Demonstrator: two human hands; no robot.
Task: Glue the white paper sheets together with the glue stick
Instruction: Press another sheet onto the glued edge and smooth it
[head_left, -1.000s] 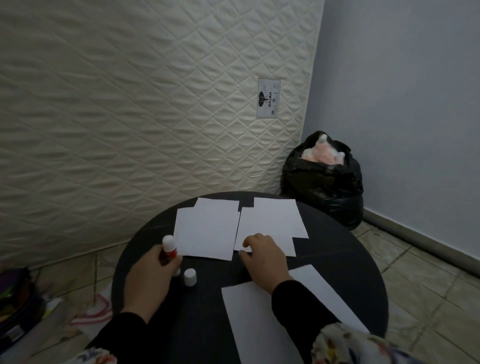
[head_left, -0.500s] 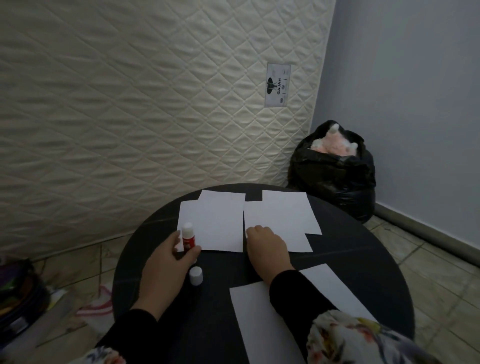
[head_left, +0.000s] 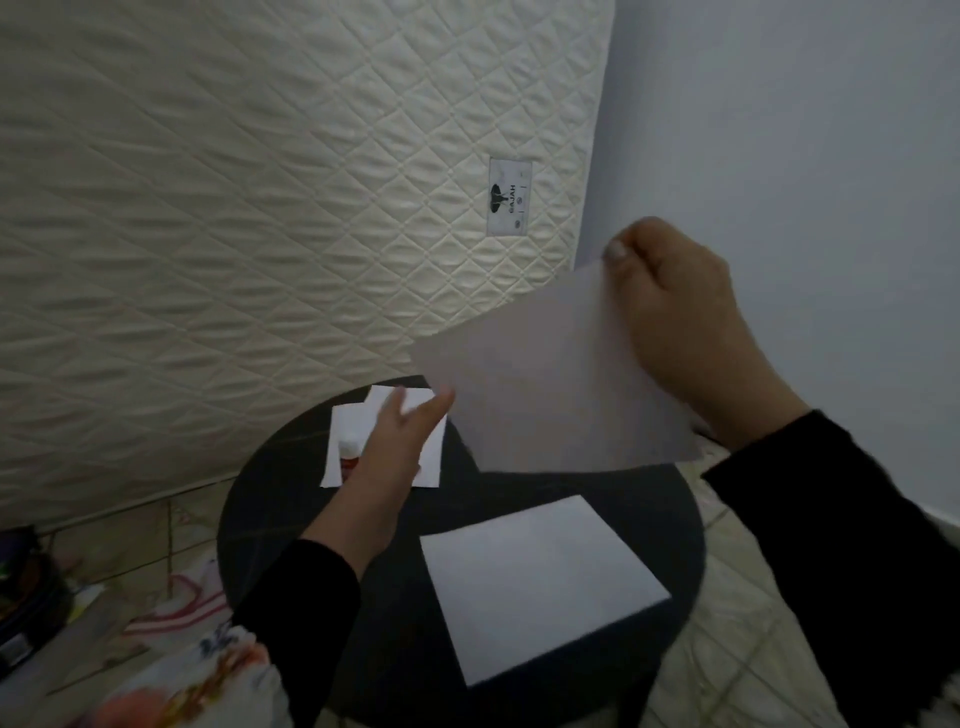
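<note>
From the head camera, a round black table (head_left: 291, 499) stands on a tiled floor (head_left: 737, 675), close to a quilted cream mattress (head_left: 234, 234) that leans upright against a pale blue wall (head_left: 805, 130). A small label (head_left: 509, 196) is sewn near the mattress's right edge.

The right hand (head_left: 691, 332) is raised above the table's far right edge, thumb and fingers pinched together on the upper right corner of a white paper sheet (head_left: 550, 395). The sheet hangs in the air, tilted, clear of the tabletop, and hides part of the table's far side. The sleeve (head_left: 841, 545) on that arm is black.

The left hand (head_left: 395, 447) is over the far left part of the table with its fingers spread and apart, clamped on nothing; its fingertips reach toward the lower left edge of the lifted sheet, and whether they touch it is unclear because of motion blur. Just beside the hand, on its left, a glue stick (head_left: 348, 460) with a white top and red body stands upright on or next to a small stack of white sheets (head_left: 382, 410) lying flat near the far left edge.

Another white sheet (head_left: 540, 582) lies flat on the near right part of the table, its corner close to the near edge, well apart from the stack. Floral fabric (head_left: 208, 686) shows at the lower left.
</note>
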